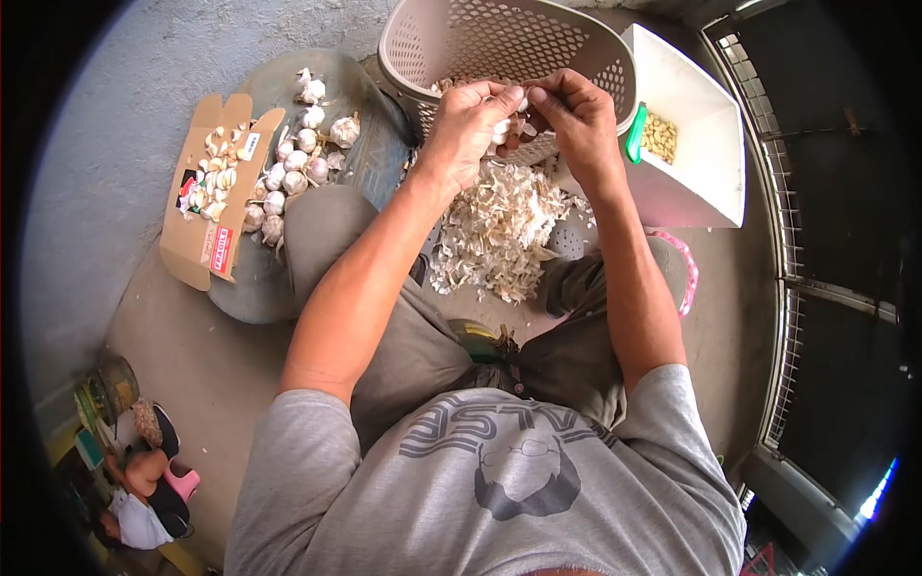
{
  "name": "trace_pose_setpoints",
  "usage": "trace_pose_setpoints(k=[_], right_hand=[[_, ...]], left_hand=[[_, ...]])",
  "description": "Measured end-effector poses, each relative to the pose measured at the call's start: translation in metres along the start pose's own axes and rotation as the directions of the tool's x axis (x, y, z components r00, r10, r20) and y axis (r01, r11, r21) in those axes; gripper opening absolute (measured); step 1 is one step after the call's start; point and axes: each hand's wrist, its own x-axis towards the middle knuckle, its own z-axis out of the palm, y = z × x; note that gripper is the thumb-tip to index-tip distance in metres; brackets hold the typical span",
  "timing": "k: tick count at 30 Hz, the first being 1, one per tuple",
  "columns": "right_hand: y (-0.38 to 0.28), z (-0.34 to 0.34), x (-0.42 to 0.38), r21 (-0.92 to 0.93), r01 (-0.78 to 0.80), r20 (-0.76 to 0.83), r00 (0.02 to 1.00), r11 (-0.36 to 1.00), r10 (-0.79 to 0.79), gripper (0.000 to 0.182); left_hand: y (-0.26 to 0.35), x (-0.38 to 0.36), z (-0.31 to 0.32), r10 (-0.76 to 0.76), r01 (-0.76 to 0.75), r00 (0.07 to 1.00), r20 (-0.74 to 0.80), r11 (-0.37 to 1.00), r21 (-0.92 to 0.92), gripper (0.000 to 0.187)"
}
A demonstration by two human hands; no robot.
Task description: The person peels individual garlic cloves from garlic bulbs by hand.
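Our left hand [463, 123] and right hand [584, 113] meet before us with thumbs and fingers closed in a pinch; the left has hold of a small white garlic piece [501, 131], and the right grips at its edge, where thin papery skin shows, though we cannot tell exactly what lies between its fingertips. The garlic piece is just in front of a tall taupe plastic basket with perforated walls [499, 38]; we make out some pale brown husks inside it, partly hidden by our hands. Below our hands we have a loose heap of dry, cream-coloured garlic skins [504, 230]. To the right of the basket is a deep white box [709, 158] containing pale yellow peeled cloves [659, 137], with a bright green object [636, 132] at its near-left edge. On our left, a rounded grey-blue worktop [252, 296] carries whole white garlic bulbs [295, 161] beside an opened brown cardboard box [182, 240], which holds separate, unpeeled-looking cloves [225, 180] and bears a red "FRAGILE" label [221, 249].
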Motion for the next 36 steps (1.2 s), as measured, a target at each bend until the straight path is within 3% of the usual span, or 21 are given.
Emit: trace_pose_setpoints(k=[6, 9, 12, 15, 16, 19, 21, 23, 26, 29, 31, 36], right_hand=[[-0.007, 0.003, -0.002, -0.015, -0.117, -0.069, 0.991, 0.993, 0.116, 0.011], [-0.004, 0.003, -0.001, 0.118, -0.119, -0.061, 0.99, 0.986, 0.127, 0.012], [-0.003, -0.018, 0.001, -0.257, -0.184, 0.186, 0.954, 0.949, 0.235, 0.017], [-0.007, -0.018, -0.003, -0.371, -0.134, 0.17, 0.963, 0.919, 0.209, 0.023], [-0.009, -0.012, -0.004, -0.209, -0.138, 0.113, 0.98, 0.968, 0.164, 0.029], [-0.02, -0.005, -0.001, -0.103, -0.177, 0.101, 0.977, 0.979, 0.187, 0.031], [-0.013, -0.01, 0.0, -0.112, -0.169, 0.162, 0.969, 0.979, 0.186, 0.03], [-0.008, -0.012, 0.0, -0.098, -0.161, 0.164, 0.971, 0.982, 0.175, 0.027], [0.002, -0.003, 0.0, 0.245, -0.138, 0.043, 0.99, 0.96, 0.131, 0.019], [0.006, 0.002, -0.003, 0.36, -0.165, 0.002, 0.984, 0.918, 0.176, 0.013], [0.011, 0.005, -0.003, 0.325, -0.159, -0.004, 0.985, 0.932, 0.17, 0.012], [0.007, 0.0, -0.003, 0.199, -0.148, 0.021, 0.989, 0.969, 0.147, 0.011]], left_hand=[[0.0, 0.001, 0.0, -0.031, 0.031, 0.999, -0.031, 0.999, 0.016, 0.019], [-0.001, 0.003, -0.004, -0.016, 0.013, 0.997, -0.078, 0.999, -0.041, 0.018], [0.0, 0.003, -0.007, -0.003, -0.004, 0.99, -0.139, 0.999, -0.049, 0.018], [0.004, 0.0, -0.004, 0.041, -0.042, 0.987, -0.157, 0.999, 0.002, 0.017], [0.003, 0.0, -0.002, 0.071, -0.068, 0.986, -0.148, 0.997, 0.025, 0.017], [-0.001, 0.002, 0.003, 0.13, -0.121, 0.988, -0.082, 0.987, 0.107, 0.016], [0.0, 0.001, 0.004, 0.104, -0.096, 0.994, -0.032, 0.976, 0.194, 0.015], [0.001, -0.003, 0.007, 0.084, -0.076, 0.994, -0.07, 0.991, 0.108, 0.016], [0.002, -0.005, 0.006, 0.091, -0.082, 0.991, -0.103, 0.993, 0.086, 0.016], [0.001, -0.002, 0.006, 0.171, -0.147, 0.98, -0.103, 0.966, 0.213, 0.016], [0.0, 0.0, 0.004, 0.256, -0.212, 0.962, -0.093, 0.918, 0.335, 0.017], [0.005, -0.005, 0.0, 0.237, -0.186, 0.967, -0.089, 0.905, 0.382, 0.015]])
